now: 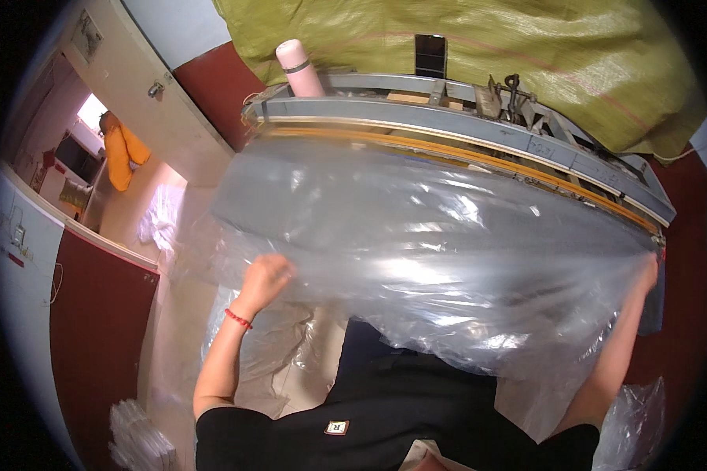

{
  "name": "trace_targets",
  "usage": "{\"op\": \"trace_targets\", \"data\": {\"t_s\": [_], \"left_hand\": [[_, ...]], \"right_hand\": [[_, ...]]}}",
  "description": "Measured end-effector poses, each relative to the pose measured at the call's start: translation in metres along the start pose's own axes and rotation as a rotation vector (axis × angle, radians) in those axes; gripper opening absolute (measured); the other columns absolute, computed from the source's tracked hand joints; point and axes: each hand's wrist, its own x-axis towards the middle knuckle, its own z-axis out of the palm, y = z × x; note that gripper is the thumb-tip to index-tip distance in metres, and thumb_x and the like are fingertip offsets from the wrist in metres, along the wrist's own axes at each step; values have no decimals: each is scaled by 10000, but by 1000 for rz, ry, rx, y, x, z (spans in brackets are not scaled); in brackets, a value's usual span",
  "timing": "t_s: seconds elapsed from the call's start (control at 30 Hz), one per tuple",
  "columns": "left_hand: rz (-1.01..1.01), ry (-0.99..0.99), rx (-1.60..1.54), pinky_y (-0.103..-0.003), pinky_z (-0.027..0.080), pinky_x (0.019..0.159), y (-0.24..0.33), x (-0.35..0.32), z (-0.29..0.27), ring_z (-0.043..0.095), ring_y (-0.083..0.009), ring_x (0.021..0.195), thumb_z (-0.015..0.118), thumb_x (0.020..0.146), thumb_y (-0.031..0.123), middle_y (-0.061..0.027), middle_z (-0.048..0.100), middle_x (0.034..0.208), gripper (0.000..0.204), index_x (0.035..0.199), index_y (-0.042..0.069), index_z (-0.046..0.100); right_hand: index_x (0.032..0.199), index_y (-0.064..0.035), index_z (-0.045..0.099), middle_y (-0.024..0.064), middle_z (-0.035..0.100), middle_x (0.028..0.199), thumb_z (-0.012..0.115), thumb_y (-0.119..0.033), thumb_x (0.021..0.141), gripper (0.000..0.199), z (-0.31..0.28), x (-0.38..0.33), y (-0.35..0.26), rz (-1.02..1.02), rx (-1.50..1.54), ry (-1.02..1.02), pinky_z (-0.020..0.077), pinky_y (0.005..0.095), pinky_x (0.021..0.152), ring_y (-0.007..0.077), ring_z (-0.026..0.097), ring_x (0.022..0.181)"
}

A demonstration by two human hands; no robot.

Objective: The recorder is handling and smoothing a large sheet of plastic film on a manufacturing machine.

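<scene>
A wide clear plastic sheet [416,267] lies spread over a grey surface in front of a long metal-framed machine [463,114], and its near edge hangs loosely toward my body. My left hand [267,281], a red bead bracelet on its wrist, is closed at the sheet's near left side; its fingertips are slightly blurred. At the far right end, close to the machine's corner, the fingers of my right hand [646,273] are closed on the sheet's edge. Folds run across the plastic from that corner, with bright glare in the middle.
Along the machine runs an orange-yellow strip [479,161]; a pink bottle [298,69] stands behind its left end. A yellow-green tarp [479,31] hangs at the back. Bundled plastic [137,436] sits at lower left, near an open door [145,74]. Beyond it shows something orange.
</scene>
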Motion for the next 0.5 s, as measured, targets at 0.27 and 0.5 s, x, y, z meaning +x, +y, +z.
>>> {"op": "trace_targets", "data": {"t_s": [0.27,0.5], "left_hand": [[-68,137,-41,-375,418,793,-9,64,-13,528,-306,927,552,767,137,-137,561,1002,225,963,29,566],[-267,307,162,-369,448,747,-89,118,-10,547,-293,919,553,761,144,-125,567,1022,277,1026,64,563]], "right_hand": [[1060,-98,544,169,576,1006,371,-432,867,423,-48,-23,-24,-230,-1281,322,407,444,759,377,518,939],[1044,-100,544,172,571,1009,360,-435,877,417,-53,-29,-41,-276,-1339,256,408,446,745,391,516,927]]}}
